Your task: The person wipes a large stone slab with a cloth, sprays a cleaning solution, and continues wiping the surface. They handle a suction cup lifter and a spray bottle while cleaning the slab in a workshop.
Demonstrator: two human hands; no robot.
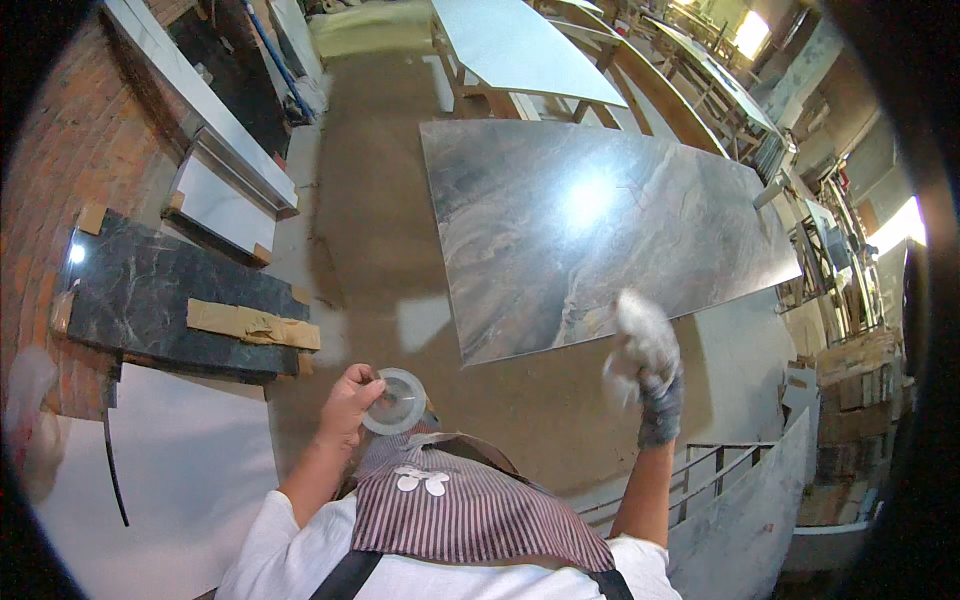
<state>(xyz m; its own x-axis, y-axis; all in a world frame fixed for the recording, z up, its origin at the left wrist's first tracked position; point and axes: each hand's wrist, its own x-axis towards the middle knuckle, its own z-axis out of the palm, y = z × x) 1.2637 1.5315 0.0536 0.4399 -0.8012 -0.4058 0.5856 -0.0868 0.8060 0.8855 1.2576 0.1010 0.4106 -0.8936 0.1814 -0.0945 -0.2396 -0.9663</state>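
Observation:
My left hand (349,406), bare, is closed with the thumb and fingers pinching the rim of a round, translucent plastic disc (399,403), like a lid or shallow tub. I hold it just in front of a striped apron (450,510). My right hand (646,345) wears a whitish glove with a grey cuff. It is smeared by motion, so its fingers and anything in them cannot be made out. It is raised by the near edge of a glossy grey marbled slab (520,265); whether it touches the slab is unclear.
Left, a dark marbled slab (150,290) carries a brown cardboard strip (255,325), near white panels (170,480). A white-topped table (530,50) stands beyond the grey slab. A metal rack (720,465) and an upright grey panel (745,520) are at lower right.

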